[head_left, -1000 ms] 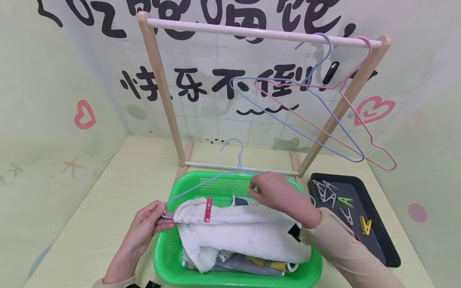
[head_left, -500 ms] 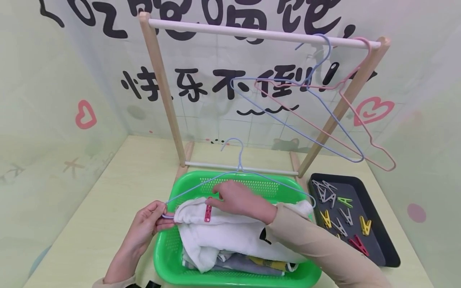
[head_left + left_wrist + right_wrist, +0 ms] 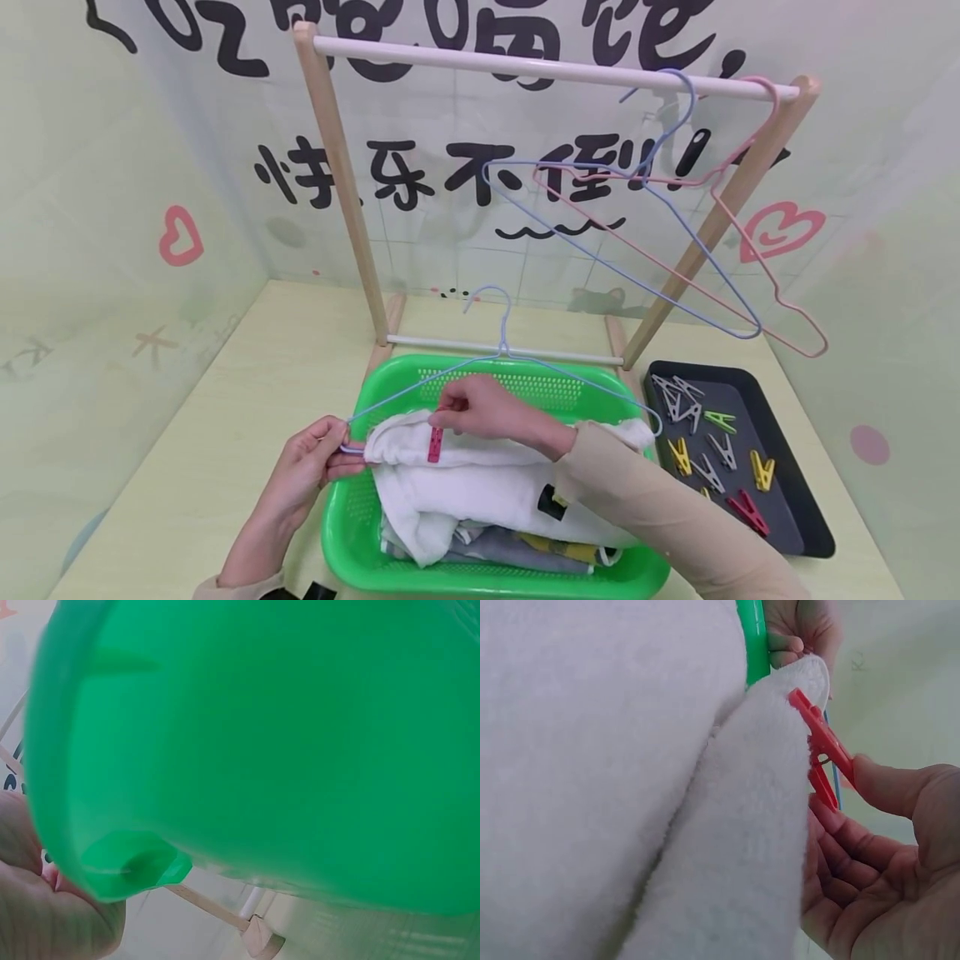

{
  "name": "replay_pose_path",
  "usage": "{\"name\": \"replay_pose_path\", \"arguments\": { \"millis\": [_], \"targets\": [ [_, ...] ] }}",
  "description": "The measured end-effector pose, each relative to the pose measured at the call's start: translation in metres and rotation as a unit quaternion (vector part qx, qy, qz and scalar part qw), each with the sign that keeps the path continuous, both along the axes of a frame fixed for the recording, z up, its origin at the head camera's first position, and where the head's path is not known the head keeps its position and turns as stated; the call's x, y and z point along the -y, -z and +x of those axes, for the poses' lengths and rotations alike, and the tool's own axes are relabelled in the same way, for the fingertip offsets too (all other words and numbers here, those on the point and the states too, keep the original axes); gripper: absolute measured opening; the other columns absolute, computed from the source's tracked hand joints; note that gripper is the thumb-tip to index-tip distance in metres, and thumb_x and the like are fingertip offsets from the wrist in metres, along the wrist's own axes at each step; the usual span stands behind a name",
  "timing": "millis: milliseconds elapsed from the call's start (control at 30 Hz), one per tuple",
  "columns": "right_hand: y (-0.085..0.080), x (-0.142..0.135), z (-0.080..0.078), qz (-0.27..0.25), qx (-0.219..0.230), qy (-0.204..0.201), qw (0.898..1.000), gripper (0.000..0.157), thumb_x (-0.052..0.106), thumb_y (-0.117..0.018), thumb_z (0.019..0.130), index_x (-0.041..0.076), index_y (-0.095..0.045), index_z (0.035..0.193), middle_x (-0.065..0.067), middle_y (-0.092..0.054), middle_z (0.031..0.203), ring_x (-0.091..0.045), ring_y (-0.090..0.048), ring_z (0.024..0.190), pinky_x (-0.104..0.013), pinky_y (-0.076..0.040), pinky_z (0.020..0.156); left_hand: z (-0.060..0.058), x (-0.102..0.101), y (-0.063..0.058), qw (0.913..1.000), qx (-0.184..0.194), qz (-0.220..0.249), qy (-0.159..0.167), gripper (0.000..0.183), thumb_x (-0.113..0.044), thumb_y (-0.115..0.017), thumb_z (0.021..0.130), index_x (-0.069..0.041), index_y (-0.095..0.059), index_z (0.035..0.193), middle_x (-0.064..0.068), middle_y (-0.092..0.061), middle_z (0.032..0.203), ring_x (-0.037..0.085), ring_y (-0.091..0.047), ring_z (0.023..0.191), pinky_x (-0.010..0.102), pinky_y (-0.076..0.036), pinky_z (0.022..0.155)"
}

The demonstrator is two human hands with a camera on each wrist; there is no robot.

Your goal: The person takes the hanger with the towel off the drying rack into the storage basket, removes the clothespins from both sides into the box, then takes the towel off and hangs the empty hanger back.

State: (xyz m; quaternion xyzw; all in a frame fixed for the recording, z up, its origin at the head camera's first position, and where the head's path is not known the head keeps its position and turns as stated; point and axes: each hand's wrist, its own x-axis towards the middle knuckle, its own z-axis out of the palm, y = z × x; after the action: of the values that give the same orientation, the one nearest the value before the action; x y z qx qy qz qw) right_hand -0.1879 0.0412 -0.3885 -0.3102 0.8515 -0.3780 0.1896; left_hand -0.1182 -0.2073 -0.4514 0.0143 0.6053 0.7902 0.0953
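Note:
A blue wire hanger [image 3: 503,340] leans over the back of the green basket [image 3: 335,542], its hook pointing up. White fluffy cloth [image 3: 502,492] is folded over the hanger's lower bar. My left hand [image 3: 303,458] pinches the hanger's left corner at the cloth's edge. A red clothespin [image 3: 821,739] is clipped upright on the cloth near that side. In the right wrist view, my right hand [image 3: 900,877] has its thumb on one clothespin handle and a fingertip on the other. The green basket wall [image 3: 262,750] fills most of the left wrist view.
At right, a dark tray [image 3: 806,500] holds several clothespins. Behind the basket stands a wooden rack with a white rod [image 3: 525,65], where a blue hanger [image 3: 701,242] and a pink hanger [image 3: 772,283] hang. Grey and yellow fabric [image 3: 510,550] lies under the white cloth.
My right hand has moved left from the hanger's right arm to the red clothespin and now pinches its handles. My left hand stays at the hanger's corner.

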Motion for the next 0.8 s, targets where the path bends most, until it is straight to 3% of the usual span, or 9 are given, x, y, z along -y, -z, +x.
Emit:
{"name": "replay_pose_path", "arguments": {
  "millis": [200,433,633,800],
  "targets": [
    [-0.002,-0.001,0.002,-0.027,-0.023,-0.006,0.999,0.012,0.011,-0.067,0.088,0.005,-0.065,0.078,-0.01,-0.065,0.071,-0.007,-0.052,0.056,-0.015,-0.042,0.046,0.0,0.0,-0.001,1.0,0.001,0.001,-0.002,0.029,-0.019,-0.044,0.101,-0.01,-0.055,0.076,0.001,-0.07,0.077,0.013,-0.069,0.07,0.024,-0.059,0.065],
    [-0.005,-0.003,0.005,-0.054,-0.054,0.001,0.997,0.011,0.01,-0.068,0.086,0.006,-0.065,0.076,0.0,-0.06,0.066,-0.002,-0.043,0.056,-0.014,-0.037,0.048,-0.001,0.001,0.0,0.9999,-0.005,0.01,0.003,0.029,-0.017,-0.042,0.102,-0.011,-0.054,0.076,0.001,-0.071,0.079,0.013,-0.069,0.071,0.023,-0.059,0.065],
    [-0.012,-0.013,0.009,-0.095,-0.047,0.024,0.994,0.012,0.008,-0.067,0.087,0.004,-0.063,0.077,-0.009,-0.061,0.067,-0.002,-0.043,0.054,-0.015,-0.038,0.047,0.001,0.003,0.0,0.9999,-0.006,0.009,0.001,0.029,-0.016,-0.04,0.103,-0.008,-0.053,0.078,0.003,-0.071,0.079,0.014,-0.069,0.072,0.023,-0.059,0.065],
    [-0.015,-0.032,0.007,-0.126,-0.063,0.044,0.989,0.011,0.006,-0.067,0.086,0.002,-0.063,0.077,-0.003,-0.06,0.067,-0.004,-0.045,0.055,-0.017,-0.04,0.046,0.002,0.005,0.001,0.9999,-0.007,0.014,-0.002,0.028,-0.015,-0.04,0.102,-0.008,-0.054,0.078,0.003,-0.071,0.078,0.014,-0.07,0.071,0.024,-0.059,0.065]
  ]
}}
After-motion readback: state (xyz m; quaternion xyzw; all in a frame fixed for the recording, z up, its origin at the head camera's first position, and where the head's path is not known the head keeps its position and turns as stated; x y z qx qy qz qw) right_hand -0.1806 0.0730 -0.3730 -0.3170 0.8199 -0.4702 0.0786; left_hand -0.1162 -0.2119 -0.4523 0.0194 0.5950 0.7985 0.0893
